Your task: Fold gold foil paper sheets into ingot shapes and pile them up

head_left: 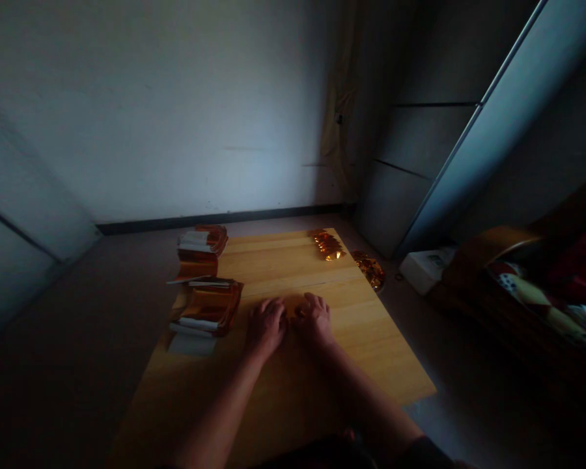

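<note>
Side by side over the wooden table, my left hand and my right hand are almost touching, with their fingers curled inward. Whatever lies between the fingertips is too dark and too covered to make out. To the left of my left hand lies a loose stack of shiny orange foil paper with white backs showing. Behind it, at the table's far left corner, a second foil paper stack curls at its edges. A row of folded gold foil pieces sits at the far right corner.
Beyond the table's right edge, more gold foil pieces lie low down in a heap. A white box is on the floor beside a wooden armchair with cloth on it. A pale wall and a tall cabinet stand behind.
</note>
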Motion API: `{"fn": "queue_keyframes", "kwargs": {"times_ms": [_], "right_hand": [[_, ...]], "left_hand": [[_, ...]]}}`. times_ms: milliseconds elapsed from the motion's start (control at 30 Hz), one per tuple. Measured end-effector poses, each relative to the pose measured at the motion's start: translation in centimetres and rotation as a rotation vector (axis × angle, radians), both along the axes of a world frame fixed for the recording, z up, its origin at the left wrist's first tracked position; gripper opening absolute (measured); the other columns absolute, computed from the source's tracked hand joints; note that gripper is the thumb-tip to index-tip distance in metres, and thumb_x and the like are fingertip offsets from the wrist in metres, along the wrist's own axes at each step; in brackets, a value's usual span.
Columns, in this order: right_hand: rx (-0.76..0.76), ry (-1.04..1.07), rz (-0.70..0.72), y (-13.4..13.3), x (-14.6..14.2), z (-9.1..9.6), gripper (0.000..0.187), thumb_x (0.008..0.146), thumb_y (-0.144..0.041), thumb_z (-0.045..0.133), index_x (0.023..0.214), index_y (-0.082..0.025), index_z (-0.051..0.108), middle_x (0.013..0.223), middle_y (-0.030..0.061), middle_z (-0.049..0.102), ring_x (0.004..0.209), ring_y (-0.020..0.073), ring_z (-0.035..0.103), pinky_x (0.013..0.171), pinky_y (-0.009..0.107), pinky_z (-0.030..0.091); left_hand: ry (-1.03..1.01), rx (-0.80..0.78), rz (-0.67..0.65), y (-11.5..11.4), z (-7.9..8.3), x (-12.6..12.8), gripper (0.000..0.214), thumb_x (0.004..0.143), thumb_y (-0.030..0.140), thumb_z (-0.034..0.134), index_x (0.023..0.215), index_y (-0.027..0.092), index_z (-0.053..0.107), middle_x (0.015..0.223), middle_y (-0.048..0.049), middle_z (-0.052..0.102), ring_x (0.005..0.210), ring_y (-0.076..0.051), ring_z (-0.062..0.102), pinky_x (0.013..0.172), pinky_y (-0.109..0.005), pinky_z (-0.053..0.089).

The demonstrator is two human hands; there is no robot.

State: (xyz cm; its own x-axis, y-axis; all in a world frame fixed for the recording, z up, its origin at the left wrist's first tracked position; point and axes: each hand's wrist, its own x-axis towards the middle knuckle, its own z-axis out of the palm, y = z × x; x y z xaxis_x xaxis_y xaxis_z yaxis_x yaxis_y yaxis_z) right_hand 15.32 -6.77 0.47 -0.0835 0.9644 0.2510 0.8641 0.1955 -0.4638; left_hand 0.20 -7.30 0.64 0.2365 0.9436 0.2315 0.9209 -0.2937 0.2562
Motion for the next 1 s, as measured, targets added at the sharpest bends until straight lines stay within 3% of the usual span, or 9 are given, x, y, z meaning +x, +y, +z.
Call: {"fn": "queue_keyframes", "kwargs": {"times_ms": [200, 433, 667, 833, 1000], "right_hand": [[0.004, 0.03, -0.069, -0.5, -0.8, -0.5, 0.016, 0.072, -0.027, 0.066, 0.087, -0.022, 0.065, 0.134, 0.009, 0.046, 0.115, 0.0265, 0.043, 0.093, 0.039, 0.035], [-0.029, 0.071, -0.053, -0.5, 0.0, -0.1, 0.017, 0.07, -0.02, 0.065, 0.087, -0.02, 0.066, 0.136, 0.0117, 0.044, 0.117, 0.0267, 0.043, 0.094, 0.038, 0.038], [-0.001, 0.138, 0.017, 0.2, 1.7, -0.7, 0.028, 0.065, -0.004, 0.058, 0.087, -0.018, 0.067, 0.124, 0.0115, 0.054, 0.121, 0.0236, 0.043, 0.097, 0.033, 0.039], [0.063, 0.163, 0.071, 0.8, 2.6, -1.7, 0.03, 0.076, -0.001, 0.045, 0.085, -0.019, 0.067, 0.101, 0.0076, 0.064, 0.121, 0.0192, 0.046, 0.097, 0.031, 0.041], [0.131, 0.152, 0.091, 0.7, 3.1, -2.3, 0.037, 0.079, -0.003, 0.043, 0.105, -0.019, 0.065, 0.117, 0.0102, 0.059, 0.118, 0.0193, 0.048, 0.093, 0.033, 0.044]], "left_hand": [[-0.026, 0.029, -0.01, 0.1, -0.5, -0.3, 0.023, 0.08, 0.02, 0.051, 0.101, 0.024, 0.059, 0.13, -0.0056, 0.056, 0.121, -0.026, 0.045, 0.095, -0.047, 0.038], [-0.07, -0.027, -0.031, 0.2, 0.1, -0.7, 0.022, 0.08, 0.019, 0.05, 0.098, 0.025, 0.06, 0.129, -0.0042, 0.057, 0.121, -0.025, 0.045, 0.097, -0.046, 0.037], [-0.086, -0.062, -0.08, 0.5, 0.1, -1.5, 0.027, 0.082, 0.016, 0.045, 0.102, 0.027, 0.06, 0.131, -0.0015, 0.055, 0.123, -0.022, 0.044, 0.097, -0.045, 0.036], [-0.082, -0.046, -0.092, 0.6, -0.2, -1.7, 0.03, 0.081, 0.013, 0.046, 0.104, 0.028, 0.059, 0.132, -0.0002, 0.055, 0.123, -0.02, 0.045, 0.099, -0.043, 0.036], [-0.063, -0.06, -0.088, 0.5, -0.4, -1.8, 0.036, 0.077, 0.014, 0.049, 0.108, 0.029, 0.059, 0.134, -0.0004, 0.052, 0.125, -0.02, 0.042, 0.099, -0.044, 0.034]]}}
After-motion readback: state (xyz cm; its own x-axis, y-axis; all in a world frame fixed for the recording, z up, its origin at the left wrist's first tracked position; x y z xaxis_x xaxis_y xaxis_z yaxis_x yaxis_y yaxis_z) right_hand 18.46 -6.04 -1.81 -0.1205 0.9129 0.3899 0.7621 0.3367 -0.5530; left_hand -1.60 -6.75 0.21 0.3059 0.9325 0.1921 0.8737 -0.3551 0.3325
